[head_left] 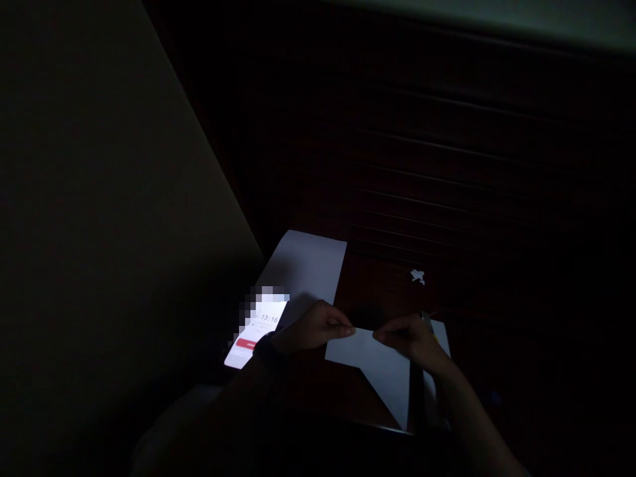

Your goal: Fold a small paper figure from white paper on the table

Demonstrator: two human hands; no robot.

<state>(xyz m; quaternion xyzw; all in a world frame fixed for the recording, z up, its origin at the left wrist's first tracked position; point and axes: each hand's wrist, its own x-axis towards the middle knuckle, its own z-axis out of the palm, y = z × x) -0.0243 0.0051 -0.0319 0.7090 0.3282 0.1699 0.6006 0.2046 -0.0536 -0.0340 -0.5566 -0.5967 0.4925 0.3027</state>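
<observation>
A folded sheet of white paper [382, 364] is held by its far edge over the dark table. My left hand [318, 324] pinches that edge, thumb and fingers closed near its left part. A short way to the right, my right hand [410, 338] pinches the same edge between thumb and fingers. The paper has a slanted lower side, and its pointed corner hangs down toward the table's front edge. A dark band circles my left wrist. Dim light hides the fine folds.
A lit phone [258, 331] showing a timer lies left of my left hand. Behind it rests a flat white sheet [318, 255]. A small folded white paper piece [418, 277] sits at the back right. Another white item [441, 331] is partly hidden beyond my right hand. A wall [124, 165] rises at left.
</observation>
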